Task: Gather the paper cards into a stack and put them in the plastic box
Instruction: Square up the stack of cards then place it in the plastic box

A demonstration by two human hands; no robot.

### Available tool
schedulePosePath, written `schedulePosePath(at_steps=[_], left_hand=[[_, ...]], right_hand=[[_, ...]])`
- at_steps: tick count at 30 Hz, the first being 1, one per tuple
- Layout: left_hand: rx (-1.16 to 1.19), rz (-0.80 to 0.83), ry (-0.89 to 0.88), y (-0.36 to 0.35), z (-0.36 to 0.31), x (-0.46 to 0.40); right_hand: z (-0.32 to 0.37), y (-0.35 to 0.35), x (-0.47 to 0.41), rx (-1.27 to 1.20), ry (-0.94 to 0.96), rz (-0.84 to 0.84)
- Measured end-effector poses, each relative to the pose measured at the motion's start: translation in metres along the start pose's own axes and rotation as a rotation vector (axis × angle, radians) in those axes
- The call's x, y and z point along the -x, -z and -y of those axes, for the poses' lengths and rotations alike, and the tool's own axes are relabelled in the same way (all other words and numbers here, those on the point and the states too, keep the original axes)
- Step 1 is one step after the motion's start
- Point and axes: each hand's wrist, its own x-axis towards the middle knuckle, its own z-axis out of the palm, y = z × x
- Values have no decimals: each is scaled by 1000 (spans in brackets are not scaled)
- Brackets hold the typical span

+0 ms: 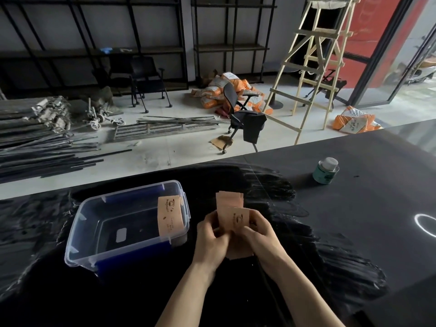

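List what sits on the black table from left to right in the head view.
plastic box → card leaning inside its right wall → left hand → stack of paper cards → right hand → small green jar

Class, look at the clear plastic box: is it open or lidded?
Open: the plastic box has no lid on, and paper cards lean inside.

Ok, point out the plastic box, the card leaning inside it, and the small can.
plastic box (77, 234): head view, left wall.
leaning card (170, 215): head view, printed face.
small can (326, 173): head view, green side.
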Motion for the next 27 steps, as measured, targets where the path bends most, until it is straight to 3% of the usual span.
schedulePosePath(at_steps=[5,12,16,21,27], left_hand=[[28,84,-151,-1,3,16],[411,171,-7,-12,9,20],[389,22,8,-28,6,16],[419,-156,47,-36,3,6],[377,-153,-17,-34,13,0]], right_hand=[[-8,-4,25,-235,105,23],[-12,-17,25,-353,65,1],[-15,-24,18,-335,88,-41],[-17,-27,12,-471,-29,-180],[-15,-35,5,-434,-99,-194]])
